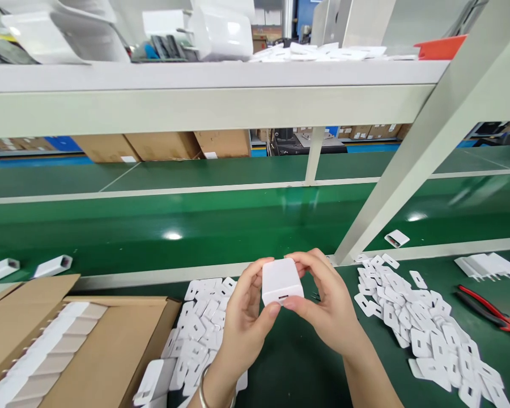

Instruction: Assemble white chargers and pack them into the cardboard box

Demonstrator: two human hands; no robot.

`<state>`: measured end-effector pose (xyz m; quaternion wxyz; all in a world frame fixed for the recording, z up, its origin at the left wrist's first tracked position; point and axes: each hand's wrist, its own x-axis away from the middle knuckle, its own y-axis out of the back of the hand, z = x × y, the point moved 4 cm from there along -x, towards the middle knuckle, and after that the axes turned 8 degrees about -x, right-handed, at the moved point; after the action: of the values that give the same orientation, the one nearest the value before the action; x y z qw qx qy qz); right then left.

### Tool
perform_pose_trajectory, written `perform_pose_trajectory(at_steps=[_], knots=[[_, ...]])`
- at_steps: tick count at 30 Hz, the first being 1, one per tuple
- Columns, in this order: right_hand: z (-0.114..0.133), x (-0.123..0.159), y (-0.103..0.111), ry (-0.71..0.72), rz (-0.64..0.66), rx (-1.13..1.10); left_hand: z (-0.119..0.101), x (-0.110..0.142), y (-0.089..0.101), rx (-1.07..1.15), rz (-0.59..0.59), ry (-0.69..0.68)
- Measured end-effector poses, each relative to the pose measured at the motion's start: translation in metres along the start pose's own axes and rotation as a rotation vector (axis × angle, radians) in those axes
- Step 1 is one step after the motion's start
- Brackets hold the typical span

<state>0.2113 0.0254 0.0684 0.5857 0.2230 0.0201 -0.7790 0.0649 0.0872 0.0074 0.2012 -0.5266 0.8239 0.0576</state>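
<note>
A white USB charger (282, 275) is held up between both hands above the green bench, its slotted end turned toward me. My left hand (247, 320) closes on its left side, with the thumb at the lower front edge. From the right, my right hand (329, 303) grips it too, thumb pressed beside the dark slot. A loose pile of white slotted end plates (199, 326) lies left of my left hand. Another pile of slotted plates (429, 323) spreads to the right of my right hand. Small metal prongs (315, 296) show partly behind my right fingers.
An open cardboard box (110, 357) with a row of white chargers (55, 351) sits at left, white housings (155, 379) beside it. Red-black pliers (488, 309) and pronged chargers (487, 264) lie at right. Open housings (53, 266) rest on the green belt (221, 218). A slanted post (408, 147) supports the shelf.
</note>
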Motion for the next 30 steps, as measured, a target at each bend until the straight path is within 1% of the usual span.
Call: perform_pose_trajectory(at_steps=[3,5,8,12,15,17,18,20,22,24,27,30], knots=[[0.002,0.002,0.002,0.03,-0.008,0.007,-0.002,0.0,-0.001,0.008,0.041,-0.012],[0.004,0.003,0.003,0.023,0.004,0.009,-0.003,0.001,-0.002,-0.006,0.046,-0.005],[0.007,0.003,0.003,-0.033,0.052,0.056,-0.002,0.0,-0.002,-0.053,0.052,0.046],[0.007,0.005,0.008,-0.127,0.106,0.161,0.001,-0.003,-0.005,-0.195,0.115,0.089],[0.004,0.014,0.02,-0.182,0.221,0.309,0.008,-0.002,-0.015,-0.383,0.151,0.079],[-0.001,0.024,0.036,-0.222,0.289,0.419,0.019,0.003,-0.024,-0.496,0.147,0.067],[-0.006,0.03,0.047,-0.262,0.293,0.469,0.025,0.007,-0.029,-0.536,0.142,0.065],[-0.02,0.04,0.075,-0.399,0.223,0.596,0.039,0.016,-0.036,-0.602,0.139,0.079],[-0.037,0.051,0.102,-0.534,0.103,0.771,0.052,0.028,-0.038,-0.694,0.164,0.111],[-0.055,0.06,0.121,-0.617,0.029,0.89,0.061,0.042,-0.038,-0.805,0.2,0.126],[-0.081,0.073,0.133,-0.676,-0.019,0.983,0.069,0.061,-0.035,-0.936,0.242,0.107],[-0.1,0.081,0.13,-0.67,-0.031,1.042,0.075,0.076,-0.034,-1.018,0.246,0.091]])
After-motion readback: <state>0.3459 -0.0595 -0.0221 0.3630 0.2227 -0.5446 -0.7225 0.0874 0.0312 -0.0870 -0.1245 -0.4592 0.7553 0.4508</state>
